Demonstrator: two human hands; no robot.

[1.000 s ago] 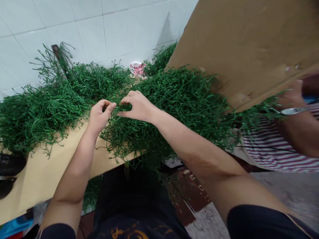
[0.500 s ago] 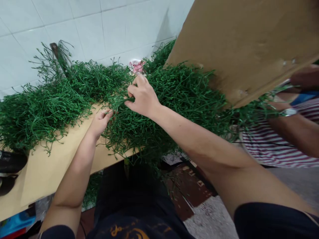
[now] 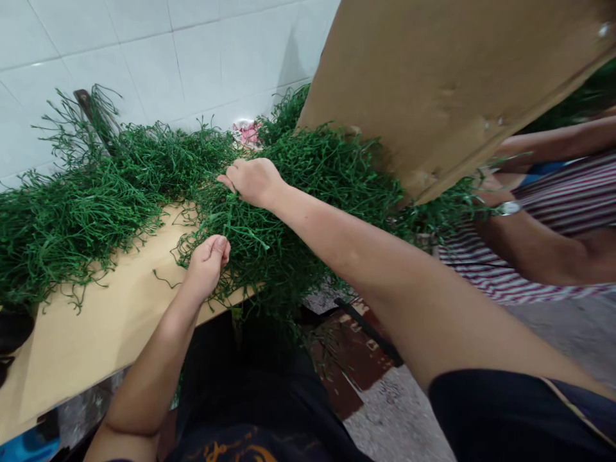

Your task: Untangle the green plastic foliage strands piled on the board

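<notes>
A large heap of thin, branching green stems point(image 3: 332, 173) lies on a tan board point(image 3: 91, 321). My right hand point(image 3: 254, 183) is over the heap's left part, its fingers closed on a few green stems just beneath them. Lower and to the left, near the heap's front edge, my left hand point(image 3: 210, 262) is closed, thumb pressed against the fingers. Whatever it might hold is hidden. A second pile of the same stems point(image 3: 96, 205) spreads along the left side, and one loose stem lies on the board beside my left wrist.
A big cardboard sheet point(image 3: 423, 90) leans over the right of the heap. Behind is a white tiled wall point(image 3: 144, 58), with a pink and white item point(image 3: 248, 133) near it. At right, another person's arm wears a watch point(image 3: 509, 208). Dark objects point(image 3: 14, 330) sit far left.
My left hand has moved down and slightly right, away from my right hand, and closed more tightly. My right hand has turned palm down. The whole view has shifted a little.
</notes>
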